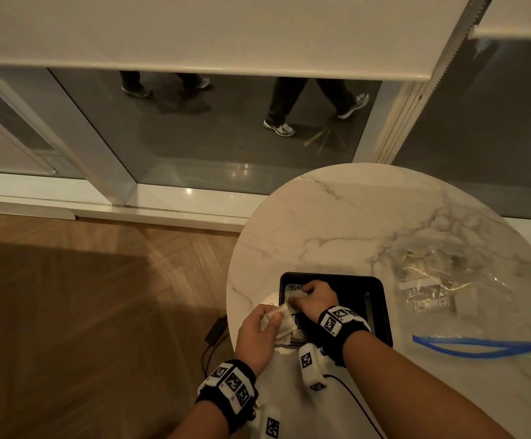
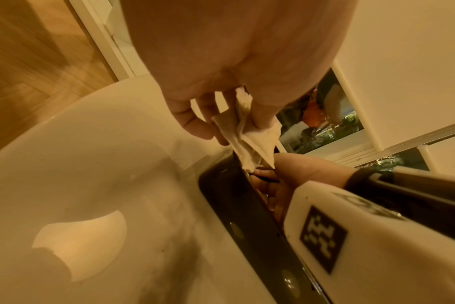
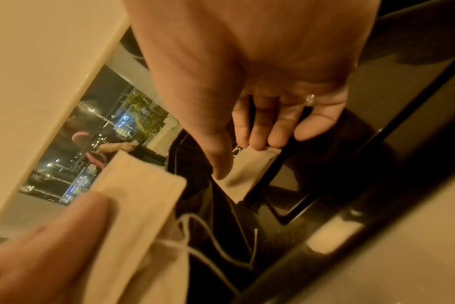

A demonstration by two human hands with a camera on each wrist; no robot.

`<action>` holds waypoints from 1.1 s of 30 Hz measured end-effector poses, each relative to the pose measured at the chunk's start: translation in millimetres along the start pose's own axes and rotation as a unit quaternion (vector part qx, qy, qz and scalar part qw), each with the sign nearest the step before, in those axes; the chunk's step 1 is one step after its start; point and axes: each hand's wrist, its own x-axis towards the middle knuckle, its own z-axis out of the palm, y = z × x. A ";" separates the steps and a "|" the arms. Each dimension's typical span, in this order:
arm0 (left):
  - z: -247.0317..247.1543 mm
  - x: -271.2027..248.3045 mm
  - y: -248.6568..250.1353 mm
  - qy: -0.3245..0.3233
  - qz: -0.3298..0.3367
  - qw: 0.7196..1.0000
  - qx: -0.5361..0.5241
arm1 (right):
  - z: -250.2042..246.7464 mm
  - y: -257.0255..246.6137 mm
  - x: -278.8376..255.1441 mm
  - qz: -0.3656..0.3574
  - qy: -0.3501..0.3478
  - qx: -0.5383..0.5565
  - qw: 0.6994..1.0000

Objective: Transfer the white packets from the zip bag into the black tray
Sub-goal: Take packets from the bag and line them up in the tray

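My left hand grips a bunch of white packets at the left rim of the black tray. Over the tray's left part, my right hand pinches a single white packet between thumb and fingertips. The clear zip bag with its blue zip strip lies on the table to the right of the tray, with some packets still showing through it.
The tray and bag lie on a round white marble table. A wooden floor lies to the left, with a black cable and adapter below the table edge. Beyond a glass wall, people's legs pass by.
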 end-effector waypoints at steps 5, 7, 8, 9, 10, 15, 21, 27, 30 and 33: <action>0.9 -0.2 0.8 0.001 0.000 1.000 0.005 | 3.7 -2.3 -4.5 -0.017 0.017 -0.062 0.998; 1.0 -0.1 -0.4 0.000 -0.001 1.000 0.005 | 4.5 -0.4 -5.2 -0.011 0.035 -0.051 0.998; 1.0 -0.2 -0.8 -0.001 -0.002 1.000 0.004 | 4.9 0.4 -5.3 -0.007 0.047 -0.041 0.998; 1.0 -0.4 -0.7 -0.003 -0.003 1.000 0.002 | 5.6 0.8 -5.4 -0.004 0.058 -0.032 0.998; 0.8 -0.8 -0.2 -0.004 -0.003 1.000 0.001 | 5.7 0.1 -5.7 -0.003 0.066 -0.027 0.997; -0.6 -1.4 1.8 -0.005 -0.001 1.000 0.004 | 4.3 -2.8 -6.9 0.001 0.066 0.006 0.998; -1.6 1.0 1.0 -0.005 0.009 1.000 0.007 | -2.6 6.3 -7.9 0.020 0.045 0.048 0.998; -1.1 0.2 5.3 -0.010 -0.004 1.000 -0.008 | -0.4 7.1 -11.6 0.010 0.060 0.062 0.996; -1.8 0.3 8.3 -0.011 -0.008 1.000 -0.008 | 2.1 6.1 -15.0 0.011 0.060 0.063 0.996; -2.7 -0.4 11.6 -0.010 -0.012 1.000 -0.010 | 2.7 6.3 -17.8 0.015 0.056 0.069 0.996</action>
